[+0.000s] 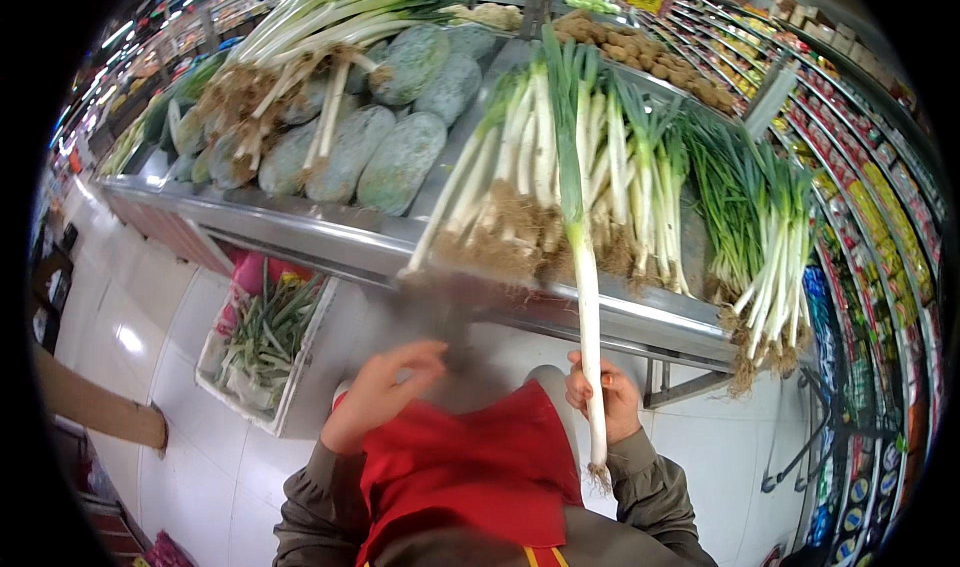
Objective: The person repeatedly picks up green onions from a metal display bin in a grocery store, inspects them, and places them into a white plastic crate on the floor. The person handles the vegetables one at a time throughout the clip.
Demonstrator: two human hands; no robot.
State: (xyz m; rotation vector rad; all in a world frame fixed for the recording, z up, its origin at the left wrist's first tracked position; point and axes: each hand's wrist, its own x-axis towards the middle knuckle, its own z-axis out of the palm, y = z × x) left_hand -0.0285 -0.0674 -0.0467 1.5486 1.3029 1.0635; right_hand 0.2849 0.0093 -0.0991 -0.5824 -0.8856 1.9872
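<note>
My right hand (606, 394) is closed around the white stalk of a leek (587, 297), near its roots; its green leaves reach up over the stand. My left hand (397, 387) is raised in front of the red apron (472, 477), blurred, with thumb and fingers curved towards each other and nothing plainly seen in it. Just beyond both hands, a row of leeks (525, 147) lies on the metal display stand (645, 304), roots towards me. To their right are thinner green onions (776, 267), some hanging over the edge.
Winter melons (401, 162) fill the stand's left part, with more leeks (300, 42) piled over them. Potatoes (645, 57) lie behind. A white foam box (289, 409) with green trimmings stands on the floor at left. A wooden post (105, 402) juts in further left; packed shelves (877, 229) line the right.
</note>
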